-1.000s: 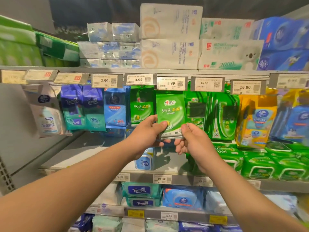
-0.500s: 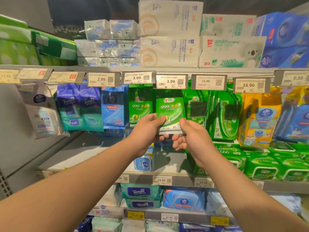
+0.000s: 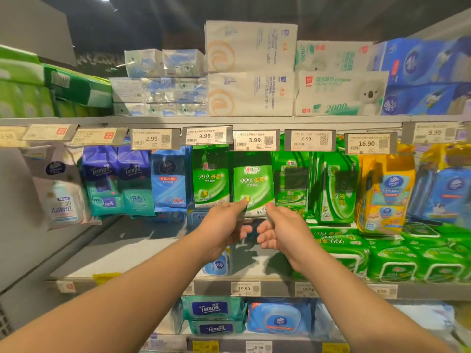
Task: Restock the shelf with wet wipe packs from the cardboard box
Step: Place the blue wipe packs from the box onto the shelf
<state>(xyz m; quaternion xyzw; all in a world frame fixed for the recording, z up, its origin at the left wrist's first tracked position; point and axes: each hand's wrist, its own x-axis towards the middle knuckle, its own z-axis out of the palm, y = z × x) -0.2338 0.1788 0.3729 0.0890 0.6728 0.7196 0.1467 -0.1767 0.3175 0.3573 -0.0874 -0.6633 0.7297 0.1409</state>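
A small green wet wipe pack [image 3: 253, 183] hangs upright under the 3.99 price tag [image 3: 255, 140], in a row of hanging packs. My left hand [image 3: 224, 229] pinches its bottom left corner between thumb and fingers. My right hand [image 3: 280, 229] pinches the bottom right corner the same way. A matching green pack [image 3: 210, 179] hangs just to its left. The pack's top edge is hidden behind the tag. No cardboard box is in view.
Blue packs [image 3: 169, 180] and purple Tempo packs [image 3: 118, 182] hang to the left, larger green packs [image 3: 334, 189] and yellow packs [image 3: 384, 189] to the right. Green lidded wipe packs [image 3: 392, 261] lie on the shelf [image 3: 122, 250] below. Tissue bundles [image 3: 251, 70] fill the top shelf.
Both hands have pushed the green pack farther back and up toward the shelf, so its top now sits behind the 3.99 tag. The view has tilted up slightly.
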